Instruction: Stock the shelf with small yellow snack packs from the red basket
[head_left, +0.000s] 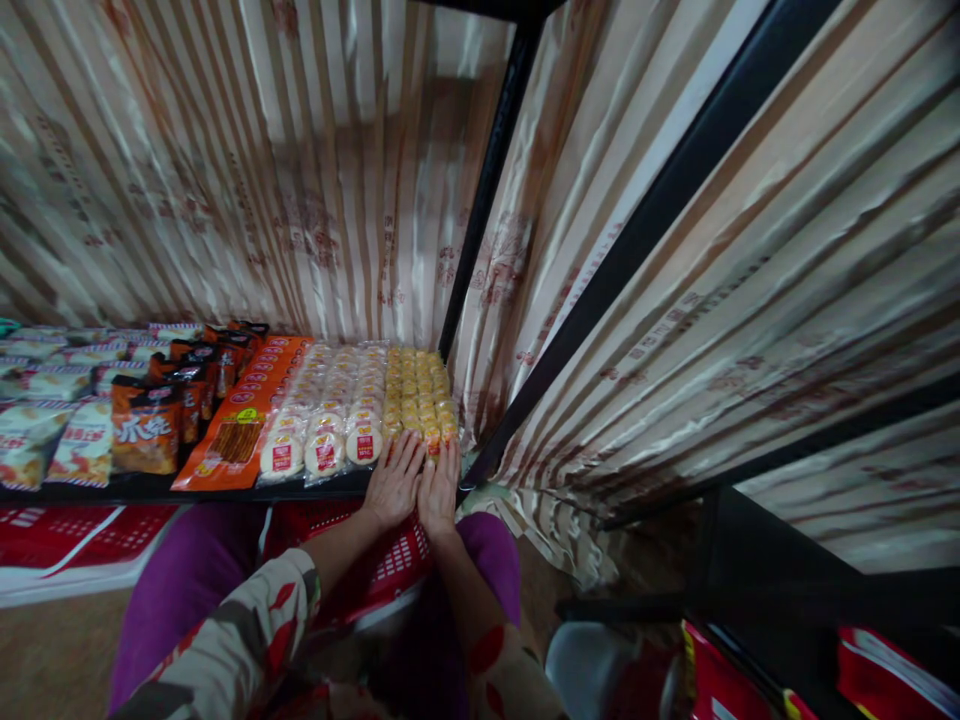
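My left hand (394, 480) lies with its fingers stretched forward over the front ends of the yellow packaged snacks (418, 385), at the right end of the shelf. Close beside it, my right hand (439, 488) rests on the front right corner of the same rows, fingers extended. Neither hand is wrapped round a pack, and the fingertips cover part of the front ones. Just left of my hands stand rows of round pale cakes in clear wrappers (364, 440) with red labels.
Flat orange packs (232, 440) lie further left, then upright black-and-orange bags (146, 425) and white snack bags (82, 440). A striped curtain (300, 180) hangs behind, with black posts (491, 180) at the corner. A red basket (390, 570) sits below the shelf, between my knees.
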